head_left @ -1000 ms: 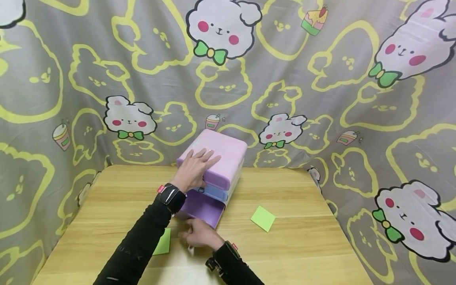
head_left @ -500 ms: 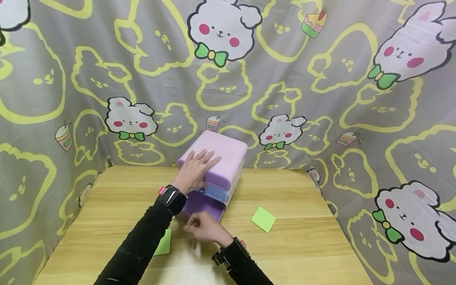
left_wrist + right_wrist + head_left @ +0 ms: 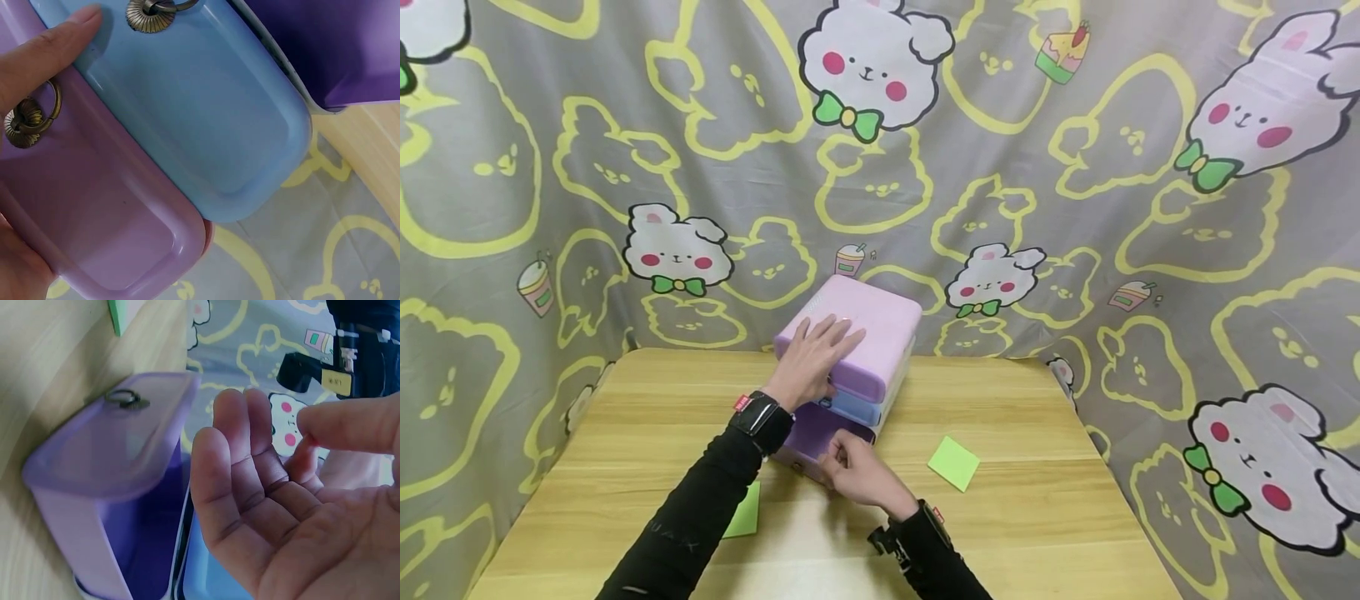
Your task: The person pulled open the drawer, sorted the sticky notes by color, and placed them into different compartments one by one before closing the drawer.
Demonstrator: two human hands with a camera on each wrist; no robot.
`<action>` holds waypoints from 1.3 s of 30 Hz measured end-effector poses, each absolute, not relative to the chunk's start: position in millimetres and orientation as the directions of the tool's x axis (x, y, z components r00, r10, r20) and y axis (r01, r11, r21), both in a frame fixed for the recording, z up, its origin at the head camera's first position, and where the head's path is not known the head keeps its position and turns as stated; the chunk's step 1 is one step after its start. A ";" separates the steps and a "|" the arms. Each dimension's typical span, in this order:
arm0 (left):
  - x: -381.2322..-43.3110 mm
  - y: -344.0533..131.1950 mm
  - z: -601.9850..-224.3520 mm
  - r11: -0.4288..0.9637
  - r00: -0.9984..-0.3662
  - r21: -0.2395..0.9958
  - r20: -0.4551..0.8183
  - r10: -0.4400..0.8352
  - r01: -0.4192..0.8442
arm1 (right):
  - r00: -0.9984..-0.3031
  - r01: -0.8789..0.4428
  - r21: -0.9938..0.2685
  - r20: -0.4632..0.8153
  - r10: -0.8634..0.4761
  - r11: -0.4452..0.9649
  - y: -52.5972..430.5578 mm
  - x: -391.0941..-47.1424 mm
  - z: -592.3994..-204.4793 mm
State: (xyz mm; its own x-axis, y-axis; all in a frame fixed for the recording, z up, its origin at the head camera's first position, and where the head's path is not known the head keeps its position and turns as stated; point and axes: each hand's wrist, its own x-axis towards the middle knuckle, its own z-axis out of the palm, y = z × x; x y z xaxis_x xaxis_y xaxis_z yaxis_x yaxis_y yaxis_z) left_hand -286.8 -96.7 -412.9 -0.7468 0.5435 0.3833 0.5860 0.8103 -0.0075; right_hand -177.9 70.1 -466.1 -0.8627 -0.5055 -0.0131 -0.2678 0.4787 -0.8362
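1. Since half a second ago, my right hand (image 3: 859, 475) has shifted up and to the right, and now sits in front of the right end of the pulled-out purple drawer (image 3: 811, 429). That uncovers the left part of the drawer's front, with its ring handle (image 3: 125, 398).
2. My left hand (image 3: 808, 358) has stayed where it was, on top of the drawer unit (image 3: 868, 321).
3. That left hand lies with fingers spread flat over the pink top — gripping nothing — while the thumb reaches down to the upper edge of the blue drawer (image 3: 187, 112).
4. My right hand is released: three fingers bend loosely, the index curls towards the thumb, and I see nothing held between them. From my head view I cannot tell whether its knuckles touch the drawer.
5. The unit stands near the back of the wooden worktop (image 3: 1015, 533), turned at an angle; the purple drawer is the lowest, below the closed blue and mauve ones.
6. One green pad (image 3: 954, 462) lies to the right of the unit; another green pad (image 3: 745, 512) lies partly under my black left sleeve (image 3: 677, 500).
7. A grey curtain (image 3: 1075, 208) with cartoon rabbits and yellow outlines hangs around the worktop.
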 end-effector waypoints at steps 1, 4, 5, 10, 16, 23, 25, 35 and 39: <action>-286.8 -96.7 -412.7 0.811 -0.748 -0.006 0.383 0.542 0.585 | -0.865 -0.252 -0.849 -0.017 -0.502 0.464 72.9 -177.9 -465.4; -286.7 -96.6 -412.1 0.813 -0.753 0.006 0.383 0.536 0.582 | -0.875 -0.189 -0.889 -0.041 -0.483 0.417 81.0 -177.9 -464.0; -286.5 -96.6 -411.7 0.814 -0.754 0.011 0.383 0.533 0.581 | -0.878 -0.169 -0.899 -0.048 -0.475 0.403 83.5 -178.1 -463.9; -286.2 -97.1 -411.7 0.815 -0.759 0.027 0.384 0.526 0.579 | -0.897 -0.107 -0.922 -0.071 -0.436 0.371 97.1 -180.0 -466.1; -285.8 -96.6 -411.7 0.818 -0.766 0.032 0.373 0.523 0.574 | -0.914 -0.076 -0.920 -0.090 -0.395 0.385 115.8 -183.8 -468.3; -285.9 -96.5 -412.8 0.819 -0.764 0.024 0.375 0.525 0.574 | -0.935 -0.098 -0.879 -0.079 -0.345 0.467 135.2 -189.4 -473.2; -286.0 -96.4 -413.1 0.818 -0.763 0.023 0.375 0.526 0.575 | -0.939 -0.095 -0.861 -0.090 -0.333 0.500 140.6 -190.5 -475.3; -286.3 -96.1 -414.2 0.817 -0.760 0.027 0.386 0.523 0.576 | -0.946 -0.045 -0.825 -0.146 -0.289 0.564 163.1 -195.9 -482.4; -285.9 -95.4 -413.2 0.811 -0.753 0.032 0.394 0.527 0.585 | -0.960 -0.030 -0.840 -0.126 -0.249 0.541 167.6 -198.9 -485.6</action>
State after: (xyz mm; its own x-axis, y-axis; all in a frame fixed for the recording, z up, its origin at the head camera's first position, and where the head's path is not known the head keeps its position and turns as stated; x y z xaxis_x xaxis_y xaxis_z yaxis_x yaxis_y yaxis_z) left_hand -285.9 -95.4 -413.2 -0.7529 0.5273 0.3938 0.5846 0.8107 0.0324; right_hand -198.9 167.6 -485.6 -0.9603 -0.2488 -0.1260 -0.0299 0.5412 -0.8404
